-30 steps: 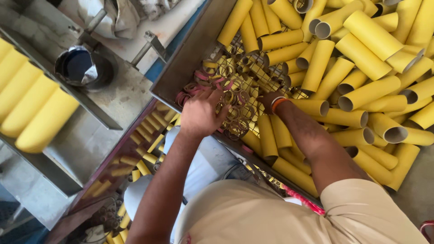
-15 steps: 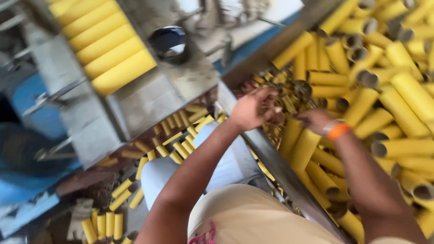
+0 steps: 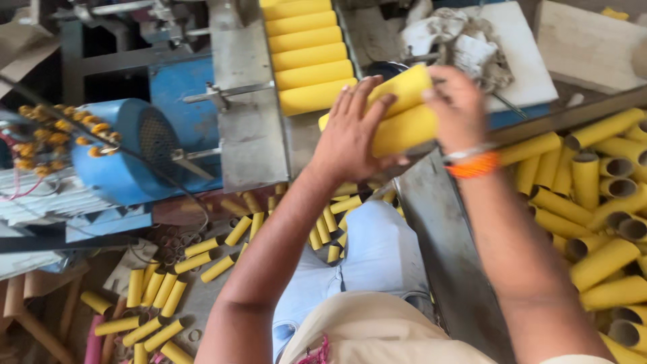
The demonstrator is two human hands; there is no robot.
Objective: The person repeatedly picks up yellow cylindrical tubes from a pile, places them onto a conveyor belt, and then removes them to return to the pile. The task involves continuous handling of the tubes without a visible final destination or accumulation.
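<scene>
Blue motor housing [image 3: 125, 158] at left, beside a grey metal chute [image 3: 246, 101]. Row of yellow tubes [image 3: 306, 54] lies far centre. Small yellow tubes [image 3: 158, 296] litter the floor near left. White rag [image 3: 455, 37] far right.

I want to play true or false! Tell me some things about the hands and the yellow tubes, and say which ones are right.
1. Both hands hold yellow tubes between them. True: the left hand and the right hand press on them from either side.
2. The wristband on the right wrist is green. False: it is orange.
3. A row of yellow tubes lies side by side on the metal tray. True.
4. The motor on the left is red. False: it is blue.
5. The bin on the right holds only blue tubes. False: they are yellow.
</scene>
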